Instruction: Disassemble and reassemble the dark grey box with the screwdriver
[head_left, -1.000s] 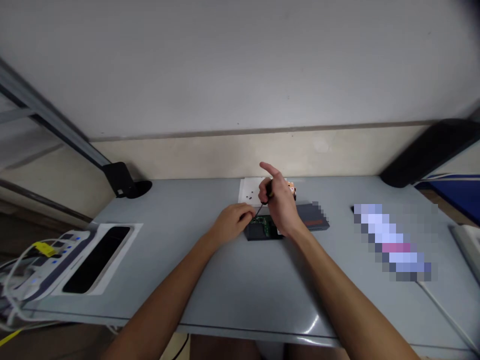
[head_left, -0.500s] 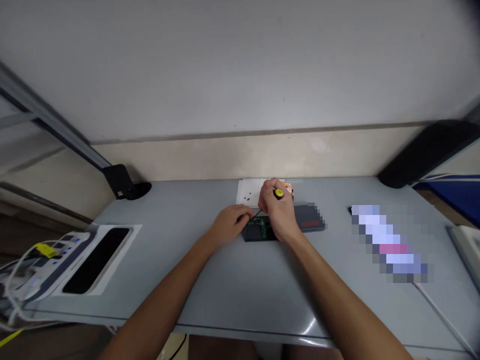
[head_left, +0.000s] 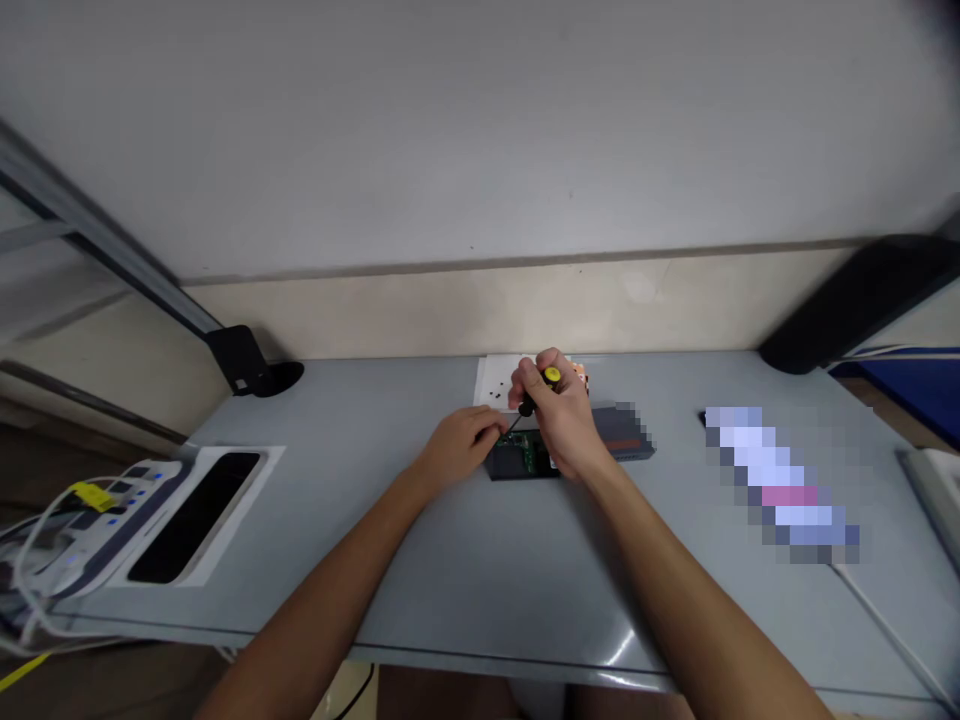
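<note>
A screwdriver [head_left: 528,405] with a black handle and yellow end cap is gripped in my right hand [head_left: 564,410]. Its thin shaft slants down and left to the upper left corner of a flat black case [head_left: 508,464]. Inside that case a green circuit board [head_left: 528,446] lies exposed. My left hand [head_left: 466,440] is closed at the case's left corner, its thumb and fingertips right by the screwdriver's tip. Whether anything small sits under those fingertips is hidden. My right hand covers part of the case's right side.
Behind the hands lies a white sheet [head_left: 489,378] with several tiny dark bits. A grey box [head_left: 619,432] adjoins on the right. Farther left are a black phone [head_left: 196,515] and a power strip [head_left: 124,530] with cables; a blurred-out device [head_left: 780,480] lies right.
My right hand has rotated around the screwdriver, its outstretched index finger curling in and the yellow cap coming into view. My left hand stays at the case's corner.
</note>
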